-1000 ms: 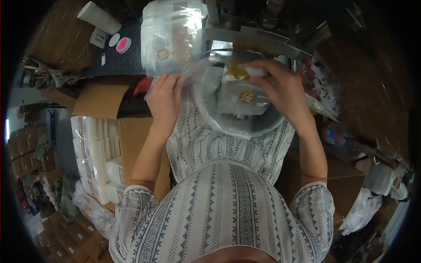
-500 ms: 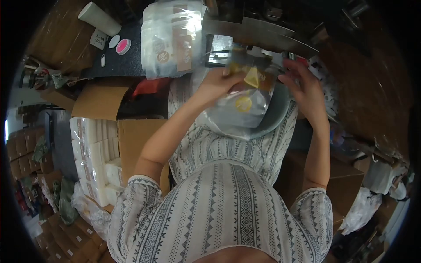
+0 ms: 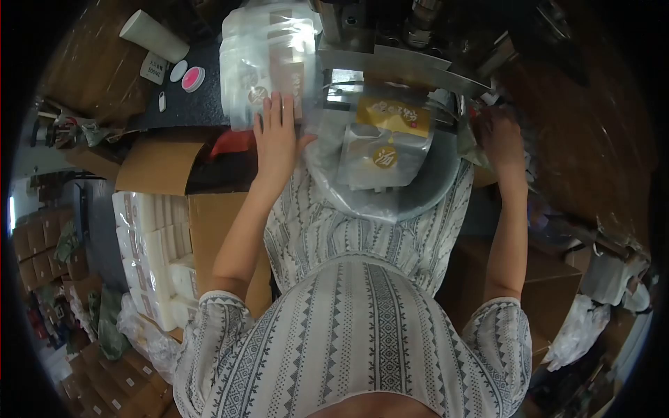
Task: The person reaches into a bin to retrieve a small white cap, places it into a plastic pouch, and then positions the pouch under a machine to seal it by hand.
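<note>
My left hand (image 3: 277, 143) lies with its fingers stretched out on the near edge of a stack of clear printed plastic bags (image 3: 261, 66). A bag with a gold label and a round gold mark (image 3: 385, 157) rests in a grey basin (image 3: 435, 189) on my lap, with clear plastic hanging over its near rim. To the right of the basin, my right hand (image 3: 503, 143) reaches down among dim small items beside a greyish packet (image 3: 474, 143). Its fingertips are hidden, so a hold cannot be made out.
Metal machine parts (image 3: 411, 66) stand behind the basin. A white cup (image 3: 155, 36) and a round pink-topped container (image 3: 193, 79) are at the back left. An open cardboard box (image 3: 153, 160) and stacked white packs (image 3: 143, 261) sit on the left; another box (image 3: 550, 299) is on the right.
The gold-labelled bag has left my hands and lies in the basin. My left hand has moved left onto the bag stack, while my right hand has shifted slightly right and down.
</note>
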A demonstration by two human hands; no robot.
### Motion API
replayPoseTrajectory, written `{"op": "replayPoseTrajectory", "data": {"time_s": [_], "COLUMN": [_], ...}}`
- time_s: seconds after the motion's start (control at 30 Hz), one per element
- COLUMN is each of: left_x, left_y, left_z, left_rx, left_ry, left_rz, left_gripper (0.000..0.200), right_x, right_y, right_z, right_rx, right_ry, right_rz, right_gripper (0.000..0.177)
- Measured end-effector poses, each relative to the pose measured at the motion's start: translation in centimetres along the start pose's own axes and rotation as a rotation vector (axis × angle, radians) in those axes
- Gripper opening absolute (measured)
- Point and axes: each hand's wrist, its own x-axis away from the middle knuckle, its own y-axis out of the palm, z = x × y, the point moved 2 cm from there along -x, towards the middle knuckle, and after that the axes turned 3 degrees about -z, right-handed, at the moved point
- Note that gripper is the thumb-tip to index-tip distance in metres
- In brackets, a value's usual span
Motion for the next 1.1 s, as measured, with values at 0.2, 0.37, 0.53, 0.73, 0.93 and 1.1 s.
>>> {"op": "replayPoseTrajectory", "data": {"time_s": [0.2,0.37,0.53,0.73,0.93,1.1], "left_x": [1.0,0.9,0.7,0.5,-2.5,-3.1], "left_y": [-2.8,-6.1,-7.4,-4.8,-1.2,0.6], "left_z": [-1.7,2.0,3.1,5.9,8.2,8.1], "left_rx": [0.213,0.422,0.553,0.817,1.457,1.654], "left_ry": [-0.181,-0.136,-0.133,0.061,-0.566,-0.718], "left_rz": [-0.150,0.018,-0.062,-0.324,-0.784,-0.820], "left_gripper": [0.021,0.007,0.008,0.011,0.029,0.033], "right_x": [1.3,1.2,0.7,0.6,1.4,1.3], "right_y": [-3.4,-1.8,-1.4,-0.1,-2.1,-2.6], "right_z": [-3.5,-10.6,-13.8,-12.1,-8.3,-3.5], "right_rx": [-0.303,-0.857,-0.496,-0.675,-0.517,-0.098], "right_ry": [0.259,0.001,-0.403,-0.237,-0.078,0.031], "right_rz": [-0.032,-0.170,-0.009,-0.183,-0.011,0.121], "right_gripper": [0.023,0.019,0.023,0.025,0.028,0.022]}}
